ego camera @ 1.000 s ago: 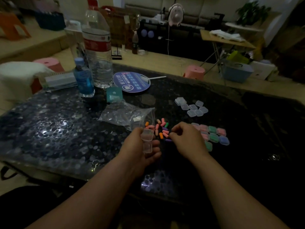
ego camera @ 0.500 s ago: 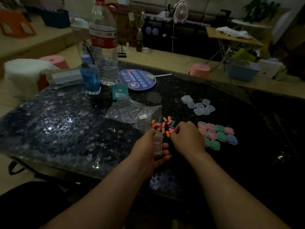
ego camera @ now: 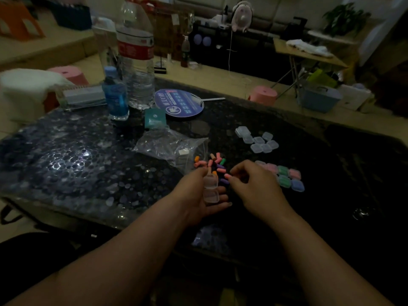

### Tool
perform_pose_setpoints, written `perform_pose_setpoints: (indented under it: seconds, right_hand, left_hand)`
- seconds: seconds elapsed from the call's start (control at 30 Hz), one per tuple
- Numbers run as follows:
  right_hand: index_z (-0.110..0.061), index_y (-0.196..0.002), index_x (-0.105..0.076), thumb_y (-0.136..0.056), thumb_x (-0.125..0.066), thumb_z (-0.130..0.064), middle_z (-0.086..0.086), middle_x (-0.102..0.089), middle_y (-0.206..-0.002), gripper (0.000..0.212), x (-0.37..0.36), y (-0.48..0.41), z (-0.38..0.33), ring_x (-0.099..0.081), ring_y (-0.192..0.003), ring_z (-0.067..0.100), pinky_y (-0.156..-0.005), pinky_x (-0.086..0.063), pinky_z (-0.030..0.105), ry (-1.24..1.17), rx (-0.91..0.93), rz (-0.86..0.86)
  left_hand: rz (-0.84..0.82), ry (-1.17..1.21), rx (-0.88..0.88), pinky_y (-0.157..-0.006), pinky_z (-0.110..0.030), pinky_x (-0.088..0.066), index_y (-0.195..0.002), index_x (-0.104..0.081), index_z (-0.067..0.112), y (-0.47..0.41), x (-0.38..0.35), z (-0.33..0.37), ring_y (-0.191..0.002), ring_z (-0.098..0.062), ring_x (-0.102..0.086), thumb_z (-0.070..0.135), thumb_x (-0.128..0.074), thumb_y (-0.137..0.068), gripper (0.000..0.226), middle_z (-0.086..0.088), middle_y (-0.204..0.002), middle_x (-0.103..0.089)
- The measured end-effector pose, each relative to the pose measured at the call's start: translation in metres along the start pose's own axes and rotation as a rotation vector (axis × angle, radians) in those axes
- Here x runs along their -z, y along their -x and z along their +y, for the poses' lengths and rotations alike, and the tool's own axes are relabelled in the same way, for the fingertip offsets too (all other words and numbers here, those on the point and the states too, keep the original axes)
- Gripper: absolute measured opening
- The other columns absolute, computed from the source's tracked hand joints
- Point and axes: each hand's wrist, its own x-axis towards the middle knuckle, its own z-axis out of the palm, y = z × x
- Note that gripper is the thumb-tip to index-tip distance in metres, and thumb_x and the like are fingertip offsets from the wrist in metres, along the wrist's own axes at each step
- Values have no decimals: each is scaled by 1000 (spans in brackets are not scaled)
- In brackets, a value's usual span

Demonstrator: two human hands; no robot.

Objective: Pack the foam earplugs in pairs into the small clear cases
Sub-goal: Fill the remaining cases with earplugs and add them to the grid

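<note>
A dim home living room is showing: a sofa [ego camera: 254, 5] at 12 o'clock, a houseplant [ego camera: 344, 18] at 1 o'clock, pink stools [ego camera: 263, 94] standing on the floor.

right hand [ego camera: 254, 186] has lifted a pink earplug [ego camera: 227, 176] toward the open case [ego camera: 210, 188].

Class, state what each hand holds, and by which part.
Left hand: small open clear plastic case, cradled underneath on its fingers. Right hand: pink foam earplug, pinched at fingertips.

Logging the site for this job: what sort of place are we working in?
Probably a home living room, not a workshop: a sofa along the back wall, a potted plant, and low pink stools around a dark table.
</note>
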Motion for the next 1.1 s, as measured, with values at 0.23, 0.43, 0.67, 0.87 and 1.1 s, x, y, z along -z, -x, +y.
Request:
perform_pose_setpoints:
  seconds: [0.23,0.43,0.67,0.87,1.1]
  right_hand:
    - [-25,-94,-71,-94,-73,-28,-9,-55,-96,3,-7,15,2,-56,-85,6,-72,-46,31,159,188,-88]
    - [-27,-98,-72,-93,-75,-33,-10,-53,-98,9,-13,13,3,-56,-89,7,-77,-51,34,178,213,-129]
    - [-30,-97,-74,-98,-68,-36,-12,-64,-97,8,-10,-10,11,-61,-90,4,-75,-46,27,55,64,-32]
    - [-30,-100,-68,-99,-65,-26,-10,-68,-99,5,-21,-38,25,-66,-96,15,-81,-51,34,85,-126,50]
    - [-28,-112,-73,-96,-71,-39,-5,-73,-112,20,-42,-51,25,-68,-103,20,-83,-53,35,170,-160,68]
  left_hand:
    - [-73,4,-10,-64,-31,-59,-118,-65,19,1,-12,-6,-69,-19,-70,54,-36,-105,47,-4,-89,-74]
    - [-77,-29,-14,-63,-26,-48,-94,-68,21,1,-12,-7,-66,-17,-55,56,-36,-104,48,-1,-78,-66]
    - [-11,-50,-4,-74,-40,-59,-113,-71,16,-3,1,-7,-79,-26,-71,62,-33,-102,61,-12,-93,-75]
    - [45,-21,-12,-62,-35,-57,-101,-66,13,0,7,-4,-71,-24,-64,57,-34,-105,55,-10,-80,-65]
    - [59,-11,5,-63,-36,-58,-103,-66,14,-7,10,-5,-68,-24,-66,64,-37,-101,57,-11,-84,-68]
